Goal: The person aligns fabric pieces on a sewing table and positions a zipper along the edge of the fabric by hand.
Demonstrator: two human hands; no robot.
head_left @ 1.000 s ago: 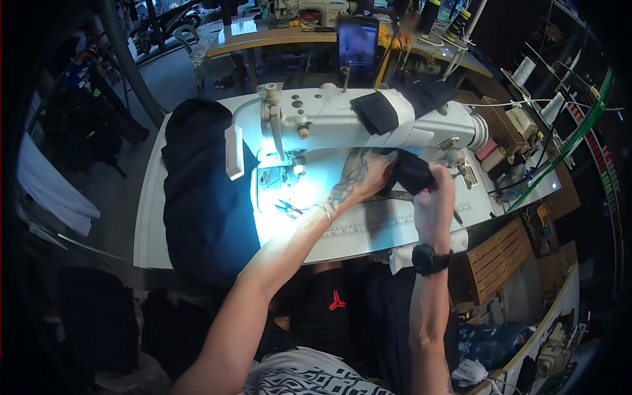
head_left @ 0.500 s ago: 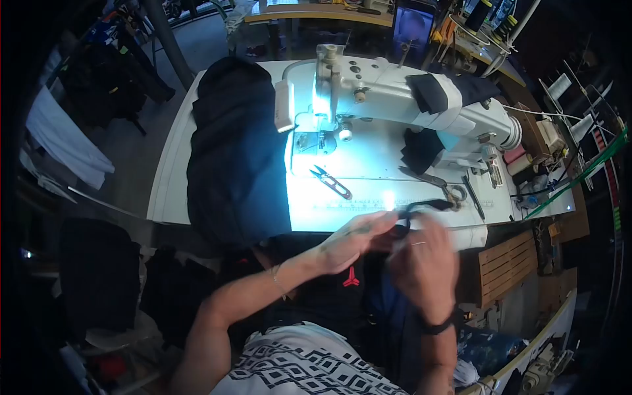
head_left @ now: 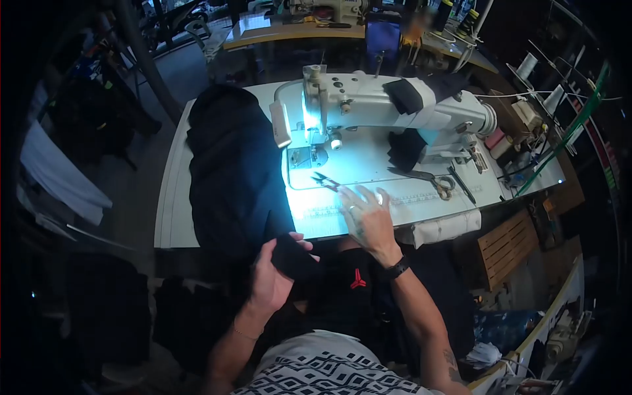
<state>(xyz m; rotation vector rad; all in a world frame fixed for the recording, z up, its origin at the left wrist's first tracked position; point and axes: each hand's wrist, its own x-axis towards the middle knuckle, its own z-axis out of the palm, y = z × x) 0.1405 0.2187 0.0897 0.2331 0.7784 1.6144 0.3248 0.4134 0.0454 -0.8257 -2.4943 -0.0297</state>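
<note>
My left hand (head_left: 271, 284) is closed around a folded piece of black fabric (head_left: 295, 258) in front of the table's near edge. With fingers spread, my right hand (head_left: 370, 222) reaches over the table beside the thread snips (head_left: 322, 180). Its fingertips are close to the snips' handle end, which they partly cover; whether they touch it I cannot tell. Behind the snips stands a white sewing machine (head_left: 372, 99), its lamp lighting the needle area. A large black cloth bundle (head_left: 230, 164) lies to the left of the machine.
Large scissors (head_left: 431, 180) and a thin dark tool (head_left: 462, 184) lie on the right of the table (head_left: 174, 204). A ruler scale (head_left: 421, 196) runs along the front. Dark fabric pieces (head_left: 405, 150) rest under the machine's arm. Thread cones (head_left: 526, 66) stand at the right.
My hands have separated. The left moved left and down with the black fabric; the right let go and moved left to the snips. The camera view has shifted a little.
</note>
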